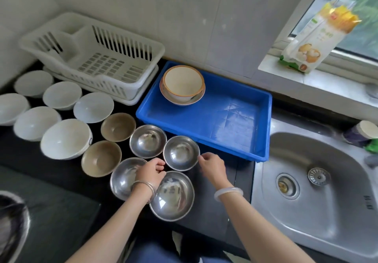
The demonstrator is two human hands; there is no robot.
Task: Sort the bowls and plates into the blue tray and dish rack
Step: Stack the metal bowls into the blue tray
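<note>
Head view: right fingers (202, 157) pinch steel bowl (181, 153) rim; left fingers (160, 163) curled opposite, grip unclear.

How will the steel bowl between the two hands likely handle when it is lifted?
The steel bowl looks thin-walled, so it is probably light and rigid, not fragile. Its polished surface may be slippery, so gripping the rim, close to the left hand and right hand, seems sensible. Its rounded base could let it rock if pushed.

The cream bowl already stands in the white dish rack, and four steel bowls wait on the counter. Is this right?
No. The head view shows the cream bowl in the blue tray, not the white dish rack. Four steel bowls do wait on the counter.
</note>
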